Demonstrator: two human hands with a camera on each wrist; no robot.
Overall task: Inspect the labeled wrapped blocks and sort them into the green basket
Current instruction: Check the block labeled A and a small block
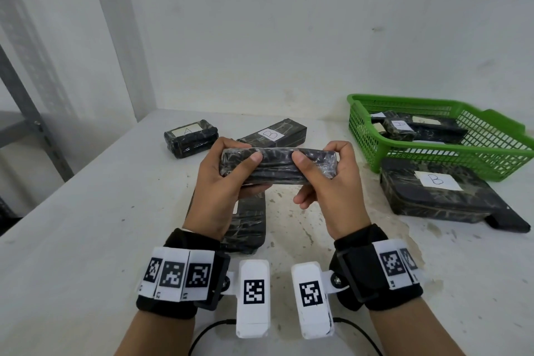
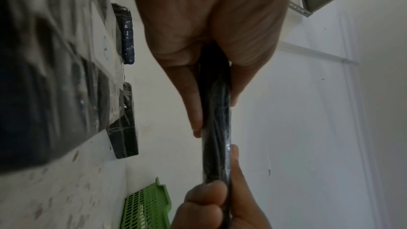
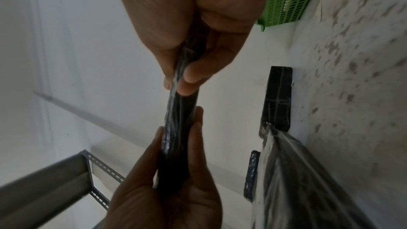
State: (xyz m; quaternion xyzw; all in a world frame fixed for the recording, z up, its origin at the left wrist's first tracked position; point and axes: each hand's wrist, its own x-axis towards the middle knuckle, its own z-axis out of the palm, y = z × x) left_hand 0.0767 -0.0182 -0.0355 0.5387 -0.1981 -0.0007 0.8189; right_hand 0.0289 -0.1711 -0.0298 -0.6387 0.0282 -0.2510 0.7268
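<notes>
Thumbs press the near face of a long wrapped block (image 1: 277,165), the left hand (image 1: 228,179) curled round one end and the right hand (image 1: 326,182) round the other, fingers (image 1: 342,150) wrapped over the top edge, so the block is held level in the air above the counter (image 1: 86,225). No label shows on the face turned toward the person, so this looks like the inspection step: the block probably needs rolling over until its letter comes up. Below the hands lies another dark block (image 1: 250,222); further back sit a block marked A (image 1: 190,137) and one marked B (image 1: 274,133). To the right, a wide flat block marked B (image 1: 439,196) lies just beside the green basket (image 1: 491,153), which already holds several wrapped blocks, one marked A. Once the letter is read, the held block would need carrying right and lowering over the basket's rim.
</notes>
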